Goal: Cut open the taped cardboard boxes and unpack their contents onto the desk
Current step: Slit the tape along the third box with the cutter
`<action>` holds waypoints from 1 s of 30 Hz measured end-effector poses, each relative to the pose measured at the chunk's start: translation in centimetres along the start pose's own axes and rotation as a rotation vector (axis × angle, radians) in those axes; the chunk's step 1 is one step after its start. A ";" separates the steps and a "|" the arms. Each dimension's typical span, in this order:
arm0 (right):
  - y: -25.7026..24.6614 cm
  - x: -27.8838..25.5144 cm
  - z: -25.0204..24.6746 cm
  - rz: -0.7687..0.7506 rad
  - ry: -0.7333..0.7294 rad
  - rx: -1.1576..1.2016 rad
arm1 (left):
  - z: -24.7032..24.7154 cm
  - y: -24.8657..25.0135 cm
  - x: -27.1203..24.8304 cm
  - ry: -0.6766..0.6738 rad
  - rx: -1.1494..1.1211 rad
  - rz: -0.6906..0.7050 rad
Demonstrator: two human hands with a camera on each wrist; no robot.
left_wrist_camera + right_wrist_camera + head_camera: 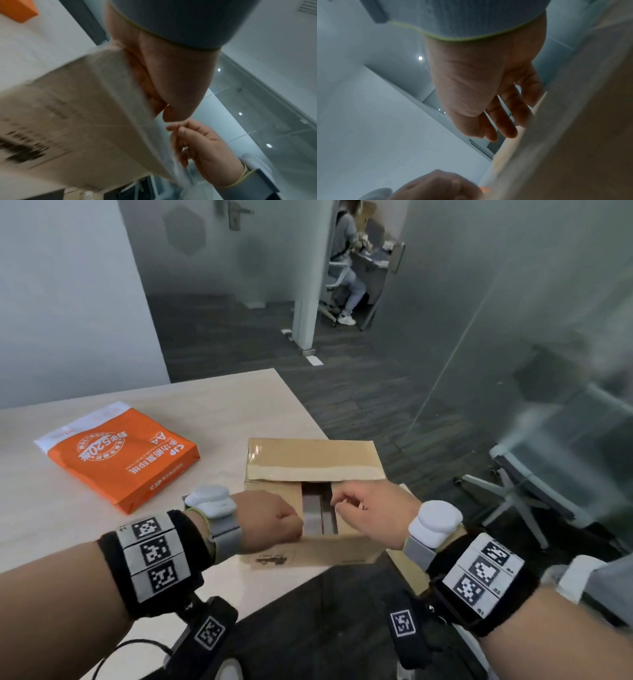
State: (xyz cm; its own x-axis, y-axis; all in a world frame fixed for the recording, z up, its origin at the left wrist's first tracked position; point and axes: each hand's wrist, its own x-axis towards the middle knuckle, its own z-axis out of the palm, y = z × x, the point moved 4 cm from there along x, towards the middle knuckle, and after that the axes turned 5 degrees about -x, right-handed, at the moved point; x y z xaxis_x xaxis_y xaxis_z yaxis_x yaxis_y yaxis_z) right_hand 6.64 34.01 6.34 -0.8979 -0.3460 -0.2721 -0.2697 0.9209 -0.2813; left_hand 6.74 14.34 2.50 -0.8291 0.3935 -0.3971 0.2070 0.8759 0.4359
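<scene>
A brown cardboard box (315, 460) sits at the desk's (68, 535) near right corner, its far flap lying flat with clear tape on it. My left hand (291, 522) grips the edge of the left inner flap with curled fingers. My right hand (342, 503) curls over the edge of the right inner flap. Between the two flaps a narrow gap shows grey-white contents (317, 515) inside. In the left wrist view the blurred box (77, 121) fills the left side, with my left hand (171, 97) and right hand (202, 146) at its top edge. In the right wrist view my right hand's fingers (505, 121) hook the flap (573, 135).
An orange A4 paper ream (120, 457) lies on the desk to the left of the box. A white office chair (513, 491) stands right of the desk by a glass wall. A person (346, 268) sits in the far room. The box's near side reaches past the desk edge.
</scene>
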 end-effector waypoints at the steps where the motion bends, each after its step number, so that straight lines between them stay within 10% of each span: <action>1: 0.9 -1.1 1.4 0.002 -0.071 -0.024 | 1.4 0.3 -0.8 -0.052 0.020 -0.002; 5: 4.0 -3.4 7.2 0.032 -0.243 -0.101 | 6.0 0.3 -1.2 -0.007 0.202 0.004; 17: 4.5 0.8 9.5 0.130 -0.172 -0.346 | 6.2 2.4 3.1 -0.050 0.573 -0.250; 21: 5.5 0.1 7.0 0.053 -0.058 -0.364 | 4.7 1.6 2.2 0.044 0.568 -0.192; 25: 5.1 -0.2 8.4 -0.061 -0.165 -0.363 | 6.8 2.9 2.5 -0.138 0.573 -0.093; 30: 5.6 -0.2 9.5 0.073 -0.126 -0.327 | 7.4 4.1 2.7 -0.156 0.619 -0.088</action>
State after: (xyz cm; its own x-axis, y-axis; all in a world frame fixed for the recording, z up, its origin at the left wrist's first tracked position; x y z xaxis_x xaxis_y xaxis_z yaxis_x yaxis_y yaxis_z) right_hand 8.67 37.52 -3.89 -0.8746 -0.2781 -0.3972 -0.3221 0.9455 0.0472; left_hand 9.14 21.10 -2.72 -0.7810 0.3076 -0.5436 0.4414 0.8876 -0.1319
